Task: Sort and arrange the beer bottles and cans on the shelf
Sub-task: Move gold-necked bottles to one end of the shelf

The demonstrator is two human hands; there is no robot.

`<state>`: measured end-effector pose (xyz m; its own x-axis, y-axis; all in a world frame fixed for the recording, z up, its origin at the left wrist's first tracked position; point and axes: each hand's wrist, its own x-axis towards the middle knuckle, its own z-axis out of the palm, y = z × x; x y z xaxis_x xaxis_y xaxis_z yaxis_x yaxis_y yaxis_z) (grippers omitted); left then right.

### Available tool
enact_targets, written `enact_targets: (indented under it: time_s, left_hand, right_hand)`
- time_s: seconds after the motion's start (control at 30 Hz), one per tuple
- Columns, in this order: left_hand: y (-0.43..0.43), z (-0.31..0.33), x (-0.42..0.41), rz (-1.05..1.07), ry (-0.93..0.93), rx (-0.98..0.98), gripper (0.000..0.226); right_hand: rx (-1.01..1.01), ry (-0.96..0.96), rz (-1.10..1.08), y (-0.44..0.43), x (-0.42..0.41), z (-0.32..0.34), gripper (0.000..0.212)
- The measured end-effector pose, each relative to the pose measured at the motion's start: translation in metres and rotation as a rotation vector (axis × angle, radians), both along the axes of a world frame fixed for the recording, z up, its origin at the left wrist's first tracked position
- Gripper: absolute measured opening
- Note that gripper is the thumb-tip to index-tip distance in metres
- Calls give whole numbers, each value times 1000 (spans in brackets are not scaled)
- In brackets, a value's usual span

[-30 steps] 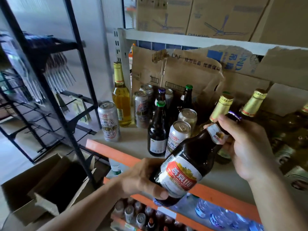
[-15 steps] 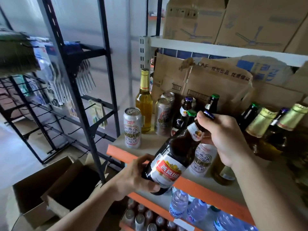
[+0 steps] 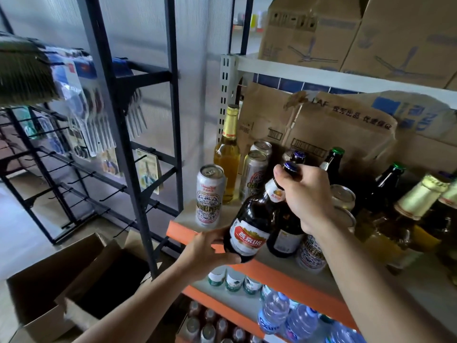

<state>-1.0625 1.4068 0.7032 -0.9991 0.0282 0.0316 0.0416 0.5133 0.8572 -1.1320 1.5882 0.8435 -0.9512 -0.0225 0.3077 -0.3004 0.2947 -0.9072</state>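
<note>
I noted 1 brown bottle tilted over the shelf's front-left corner. Left hand gripped its base and right hand clasped its neck.

Both hands hold one tilted brown bottle — left hand low, right hand at neck.

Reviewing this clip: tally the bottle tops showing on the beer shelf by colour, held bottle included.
Gold foil tops: 3
Green metal caps: 2
Blue metal caps: 2, one on the held dark brown glass bottle
Total: 7
A possible further top at the right edge is too dark to count.
</note>
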Motion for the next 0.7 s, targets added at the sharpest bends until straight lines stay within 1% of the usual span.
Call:
enact_targets:
  time_s: [0.1,0.2,0.23,0.3,0.37,0.43,0.63,0.7]
  left_hand:
    - [-4,-9,-9,56,19,-91,54]
    - [-5,-20,-15,85,62,-188,26]
    - [-5,-22,-16,81,81,-220,23]
    - [-3,-22,-18,69,122,-245,23]
    - [-3,-22,-18,55,150,-244,35]
    - [-5,-20,-19,39,174,-254,38]
    - [-8,-16,-20,-8,127,-289,28]
    - [-4,-13,-20,-4,106,-288,21]
  right_hand:
    - [65,28,-32,-10,-3,-3,22]
    - [127,46,-13,-20,-3,-2,23]
    - [162,56,-15,-23,-5,-4,21]
    - [225,62,-33,-29,-10,-7,20]
    - [246,47,-32,-34,-16,-12,19]
    - [261,27,-30,-39,-21,-15,20]
    - [337,12,11,-45,-28,-16,28]
    - [363,-9,29,-43,-29,-15,30]
